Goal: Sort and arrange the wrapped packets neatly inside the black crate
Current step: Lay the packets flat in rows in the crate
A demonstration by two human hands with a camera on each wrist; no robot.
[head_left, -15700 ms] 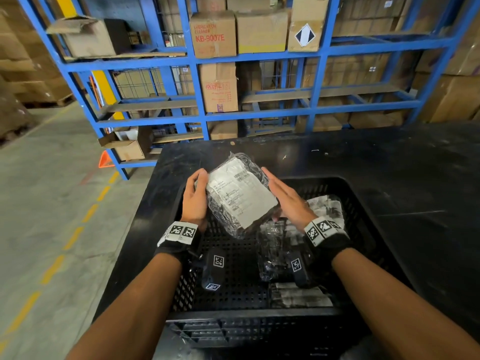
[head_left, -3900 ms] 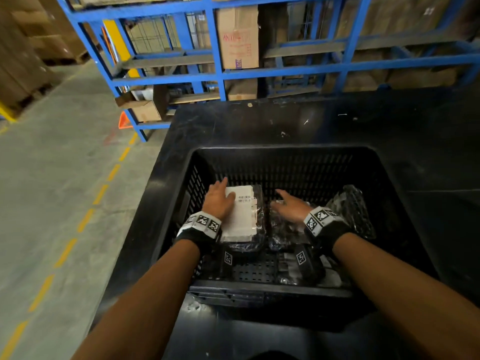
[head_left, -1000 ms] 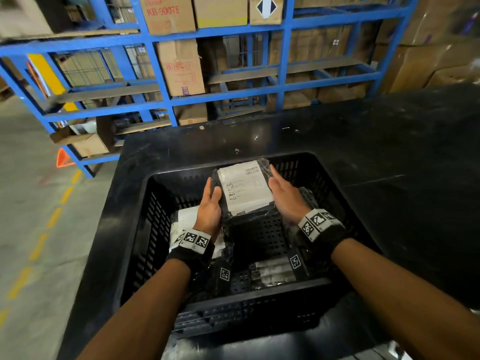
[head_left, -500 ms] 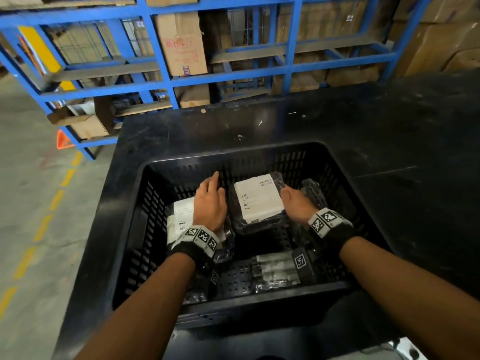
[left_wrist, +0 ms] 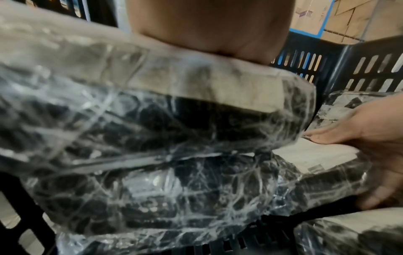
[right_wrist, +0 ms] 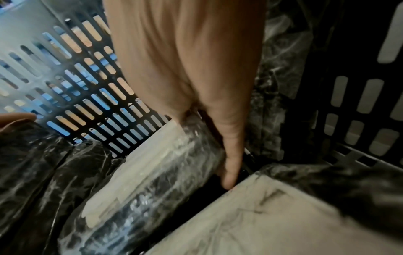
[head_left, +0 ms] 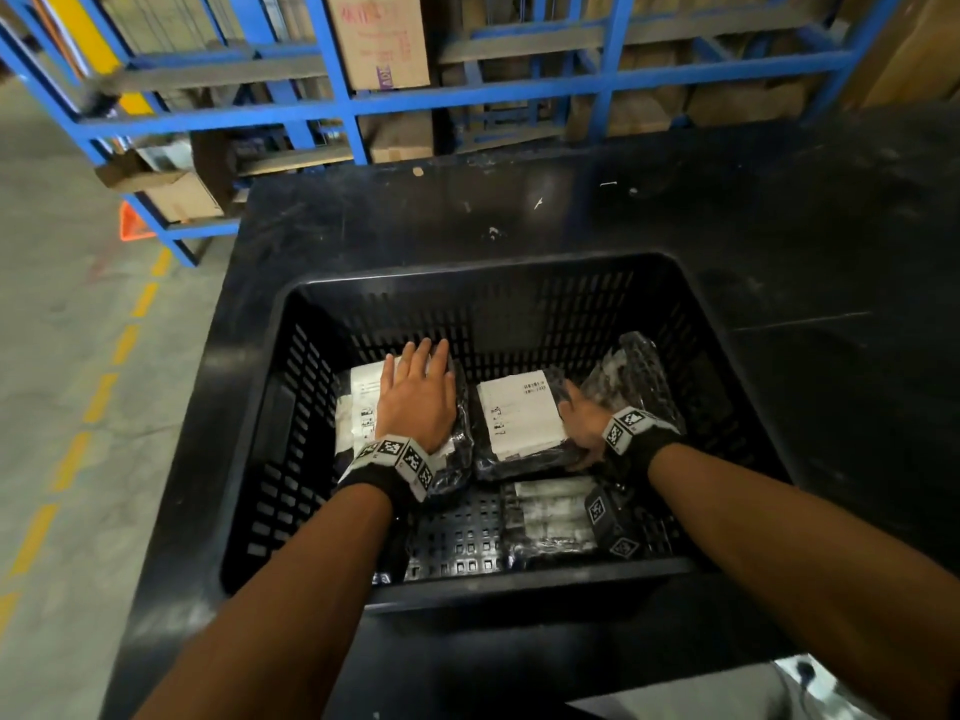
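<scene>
Warehouse, storage area. In front of me blue steel racking (head_left: 358,103), shelves loaded with brown cardboard cartons (head_left: 382,39), one with red print. More stacked cartons at far right (head_left: 914,49). Floor is bare grey concrete (head_left: 57,324) with dashed yellow lane line (head_left: 111,350). Small orange triangle (head_left: 132,223) stands at rack foot. I work at black table (head_left: 779,236), my black slotted crate (head_left: 467,283) on it.

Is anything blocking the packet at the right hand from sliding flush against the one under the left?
Nothing visible. The middle packet at the right hand lies beside the left packet, which the left hand presses flat in the black crate. Only a narrow gap separates them.
</scene>
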